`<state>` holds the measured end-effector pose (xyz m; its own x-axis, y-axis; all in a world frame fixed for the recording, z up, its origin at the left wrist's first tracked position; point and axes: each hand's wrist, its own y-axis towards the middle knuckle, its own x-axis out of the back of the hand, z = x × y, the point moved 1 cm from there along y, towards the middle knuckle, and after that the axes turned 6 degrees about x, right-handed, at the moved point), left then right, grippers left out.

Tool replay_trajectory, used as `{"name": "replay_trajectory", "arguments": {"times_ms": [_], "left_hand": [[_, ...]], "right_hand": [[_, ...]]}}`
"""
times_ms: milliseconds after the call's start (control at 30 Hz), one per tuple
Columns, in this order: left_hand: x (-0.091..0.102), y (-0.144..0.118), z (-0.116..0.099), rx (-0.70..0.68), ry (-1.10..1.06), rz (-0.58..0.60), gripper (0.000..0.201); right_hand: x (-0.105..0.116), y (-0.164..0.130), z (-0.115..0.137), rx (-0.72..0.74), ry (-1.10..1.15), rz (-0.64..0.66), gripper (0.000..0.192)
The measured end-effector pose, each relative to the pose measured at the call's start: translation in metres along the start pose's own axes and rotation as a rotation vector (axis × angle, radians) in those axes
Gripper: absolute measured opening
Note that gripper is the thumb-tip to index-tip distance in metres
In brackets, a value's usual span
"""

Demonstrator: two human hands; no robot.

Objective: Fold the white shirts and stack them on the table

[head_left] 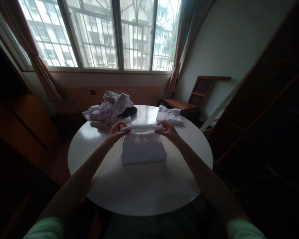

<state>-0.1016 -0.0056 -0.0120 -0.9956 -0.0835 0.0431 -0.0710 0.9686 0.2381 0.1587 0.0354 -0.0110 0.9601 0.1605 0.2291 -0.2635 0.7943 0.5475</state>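
round white table (139, 196) near edge at 6 o'clock | folded white garment (142, 149) at table centre | left hand (116, 131) and right hand (167, 130) pinch its raised far fold at 12 o'clock | risk: uneven pull skews fold | crumpled clothes pile (109, 109) at 11 o'clock

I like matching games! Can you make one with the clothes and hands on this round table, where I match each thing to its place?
Things:
1. folded white garment
2. crumpled pile of clothes
3. small folded white cloth
4. left hand

Places:
A. far right side of the white round table
B. middle of the table, in front of the person
C. far left side of the table, near the window
D. gripping the left end of the garment's raised far fold, opposite the right hand

Pairs: 1-B, 2-C, 3-A, 4-D
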Motion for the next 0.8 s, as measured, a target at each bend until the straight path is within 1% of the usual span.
{"name": "replay_trajectory", "arguments": {"times_ms": [67, 100, 167, 233, 300, 367, 500, 567, 700, 733, 800], "left_hand": [[0.0, 0.003, 0.005, -0.048, 0.101, -0.063, 0.025], [0.001, 0.004, 0.007, -0.077, 0.144, -0.076, 0.024], [0.003, 0.007, 0.011, -0.136, 0.223, -0.069, 0.023], [0.006, 0.008, 0.012, -0.187, 0.298, -0.045, 0.023], [0.009, 0.009, 0.012, -0.224, 0.354, -0.018, 0.023], [0.011, 0.008, 0.011, -0.249, 0.413, 0.006, 0.023], [0.011, 0.007, 0.009, -0.309, 0.621, 0.013, 0.02], [0.01, 0.005, 0.008, -0.33, 0.722, -0.044, 0.018], [0.008, 0.002, 0.004, -0.34, 0.807, -0.281, 0.01], [0.008, 0.001, 0.003, -0.338, 0.808, -0.315, 0.009], [0.005, -0.001, -0.001, -0.344, 0.809, -0.329, 0.01]], "right_hand": [[-0.001, 0.0, -0.002, 0.046, -0.135, -0.066, 0.02], [-0.002, -0.001, -0.002, 0.056, -0.196, -0.103, 0.016], [-0.004, -0.002, -0.002, 0.069, -0.297, -0.168, 0.012], [-0.005, -0.004, -0.001, 0.089, -0.372, -0.205, 0.011], [-0.006, -0.005, 0.0, 0.12, -0.434, -0.206, 0.012], [-0.006, -0.006, 0.0, 0.15, -0.486, -0.174, 0.015], [-0.006, -0.007, 0.001, 0.246, -0.623, -0.107, 0.025], [-0.007, -0.009, 0.004, 0.285, -0.72, -0.124, 0.024], [-0.01, -0.01, 0.011, 0.302, -0.825, -0.177, 0.024], [-0.011, -0.01, 0.013, 0.31, -0.832, -0.177, 0.025], [-0.013, -0.009, 0.015, 0.325, -0.84, -0.171, 0.025]]}}
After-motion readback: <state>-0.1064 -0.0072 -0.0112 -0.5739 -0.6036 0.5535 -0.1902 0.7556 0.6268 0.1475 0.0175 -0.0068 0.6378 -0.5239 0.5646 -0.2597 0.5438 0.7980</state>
